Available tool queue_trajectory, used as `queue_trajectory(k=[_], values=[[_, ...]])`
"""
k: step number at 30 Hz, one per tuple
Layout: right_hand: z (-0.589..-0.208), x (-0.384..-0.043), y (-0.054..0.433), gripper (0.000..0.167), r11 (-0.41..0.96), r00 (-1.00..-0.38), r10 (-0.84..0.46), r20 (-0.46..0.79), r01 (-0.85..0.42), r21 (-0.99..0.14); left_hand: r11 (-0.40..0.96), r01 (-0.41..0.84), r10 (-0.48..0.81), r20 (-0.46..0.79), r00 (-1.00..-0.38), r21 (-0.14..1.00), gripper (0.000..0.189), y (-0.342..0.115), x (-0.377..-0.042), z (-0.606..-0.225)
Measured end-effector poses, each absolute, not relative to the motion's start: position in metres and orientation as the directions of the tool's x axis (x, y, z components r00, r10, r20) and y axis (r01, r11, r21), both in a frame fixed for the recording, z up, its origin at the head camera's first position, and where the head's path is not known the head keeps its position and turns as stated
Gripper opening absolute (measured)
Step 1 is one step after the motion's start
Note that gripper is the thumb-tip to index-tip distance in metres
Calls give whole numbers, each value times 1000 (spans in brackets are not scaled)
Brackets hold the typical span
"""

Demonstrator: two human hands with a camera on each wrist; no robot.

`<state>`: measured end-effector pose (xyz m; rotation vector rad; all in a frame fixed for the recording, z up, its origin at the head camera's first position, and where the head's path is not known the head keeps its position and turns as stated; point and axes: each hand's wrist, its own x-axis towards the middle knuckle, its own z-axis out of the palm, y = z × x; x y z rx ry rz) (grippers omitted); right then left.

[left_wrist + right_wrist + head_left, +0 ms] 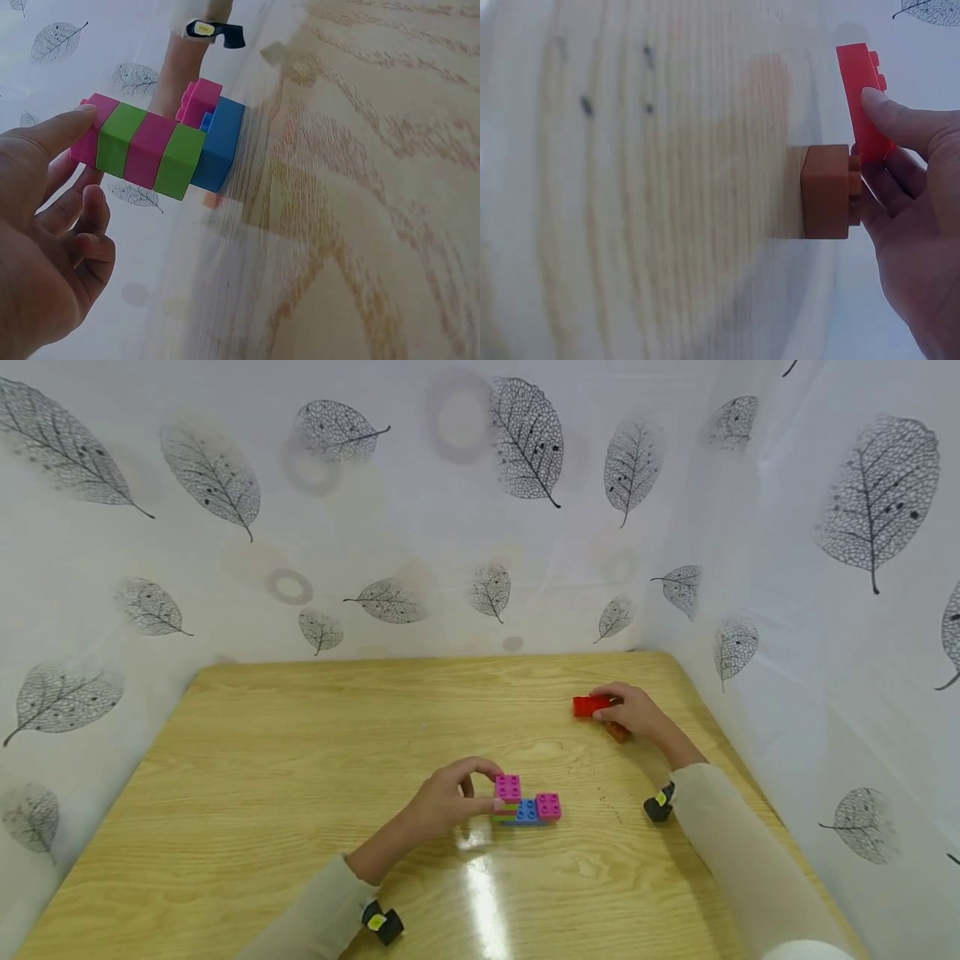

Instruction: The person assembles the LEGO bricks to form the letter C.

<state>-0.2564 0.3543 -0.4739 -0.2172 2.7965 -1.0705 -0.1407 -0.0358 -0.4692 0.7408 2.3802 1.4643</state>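
Note:
In the head view, my left hand (444,797) pinches the top pink brick of a small tower of toy building bricks. The left wrist view shows this tower (142,146) of alternating pink and green bricks on a blue brick (220,146), with another pink brick (201,101) at the blue brick's other end. Farther back on the right, my right hand (637,710) grips a red brick (588,707) between thumb and fingers. An orange-brown brick (827,191) stands on the table close beside the red one, partly covered by that hand in the head view.
A wood-patterned table (300,735) fills the lower view. White cloth (420,527) printed with leaves hangs behind it and along its sides. Small dark specks mark the tabletop near the right hand. Each sleeve carries a black wrist mount (382,922).

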Motion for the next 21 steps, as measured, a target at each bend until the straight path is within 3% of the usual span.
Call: queue_trajectory(k=[21], values=[[-461,-193,310,31,586,-938,-319,135,-307,-750,344,297,550,65,-833,891,32,-36,-141,-469]])
